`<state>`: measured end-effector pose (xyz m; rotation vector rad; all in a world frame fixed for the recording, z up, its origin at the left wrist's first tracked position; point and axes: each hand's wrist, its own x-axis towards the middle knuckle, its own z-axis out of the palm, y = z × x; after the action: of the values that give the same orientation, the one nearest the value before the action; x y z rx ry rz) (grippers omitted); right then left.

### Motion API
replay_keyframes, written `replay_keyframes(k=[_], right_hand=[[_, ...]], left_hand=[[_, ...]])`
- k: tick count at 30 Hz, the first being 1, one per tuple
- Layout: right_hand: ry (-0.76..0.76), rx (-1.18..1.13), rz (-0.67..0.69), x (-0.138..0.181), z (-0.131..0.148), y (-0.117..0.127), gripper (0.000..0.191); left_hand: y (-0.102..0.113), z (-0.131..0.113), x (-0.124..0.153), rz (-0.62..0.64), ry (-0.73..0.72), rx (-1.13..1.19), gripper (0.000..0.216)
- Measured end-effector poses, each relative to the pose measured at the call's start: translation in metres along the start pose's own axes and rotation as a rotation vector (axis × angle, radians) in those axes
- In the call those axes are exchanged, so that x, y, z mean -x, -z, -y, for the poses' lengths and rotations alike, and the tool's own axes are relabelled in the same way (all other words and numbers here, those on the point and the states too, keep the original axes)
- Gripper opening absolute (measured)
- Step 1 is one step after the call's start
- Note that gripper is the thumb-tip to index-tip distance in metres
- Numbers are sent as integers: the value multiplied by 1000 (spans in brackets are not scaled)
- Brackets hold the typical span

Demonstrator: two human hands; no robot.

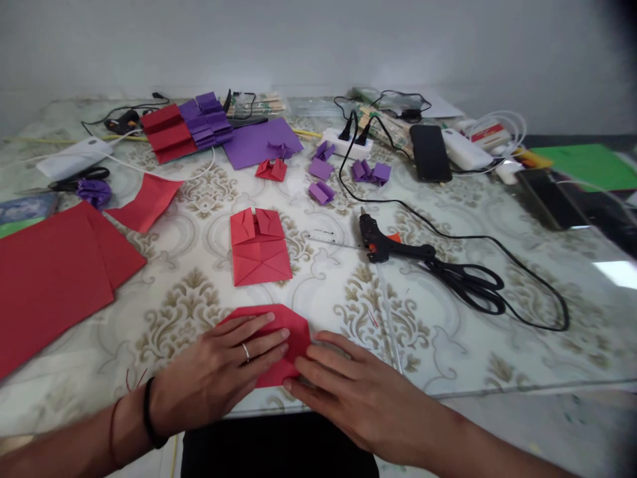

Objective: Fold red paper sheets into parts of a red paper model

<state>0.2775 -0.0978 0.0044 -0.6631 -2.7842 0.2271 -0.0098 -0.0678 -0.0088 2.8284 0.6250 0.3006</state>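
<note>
A red sheet of folded paper (pixel 293 332) lies flat at the table's near edge, its upper corners angled. My left hand (pixel 223 358) rests on its left side with the fingers stretched across it; a ring is on one finger. At the paper's right edge, my right hand (pixel 343 372) lies with fingers extended, their tips touching the paper. Just beyond is another red folded paper piece (pixel 261 255), creased, with its upper flaps raised. A smaller red folded piece (pixel 271 170) sits farther back.
To the right lie a black glue gun (pixel 383 242) with a long cord and black-handled scissors (pixel 472 285). Large red sheets (pixel 50 279) cover the left. Purple folded pieces (pixel 322 169), a power strip (pixel 343 143) and a phone (pixel 430 154) are farther back.
</note>
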Motion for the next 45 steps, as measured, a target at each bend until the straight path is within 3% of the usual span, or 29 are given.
replay_keyframes(k=[7, 13, 16, 19, 22, 32, 37, 40, 42, 45], right_hand=[[-84, 53, 94, 4, -6, 13, 22], [-160, 64, -56, 8, 2, 12, 29], [-87, 43, -130, 6, 13, 4, 32], [-30, 54, -35, 7, 22, -4, 39], [-92, 60, 6, 12, 26, -10, 40], [-226, 112, -90, 28, 18, -9, 36], [-397, 19, -211, 12, 17, 0, 31], [-487, -62, -233, -4, 20, -1, 26], [-515, -84, -192, -12, 19, -5, 24], [-590, -93, -139, -21, 14, -12, 42]], left_hand=[[3, -1, 0, 26, -17, -13, 60], [5, -8, -5, 21, 23, -5, 52], [4, -13, -5, 10, 32, -16, 51], [0, -15, -3, 18, 44, -22, 53], [-2, -15, -2, 12, 55, -29, 52], [4, -23, -4, 7, 120, -139, 56], [15, -24, -10, -51, 290, -49, 51], [14, -21, -14, -130, 428, -83, 61], [11, -18, -16, -131, 439, -46, 72], [6, -14, -20, -92, 459, 36, 90]])
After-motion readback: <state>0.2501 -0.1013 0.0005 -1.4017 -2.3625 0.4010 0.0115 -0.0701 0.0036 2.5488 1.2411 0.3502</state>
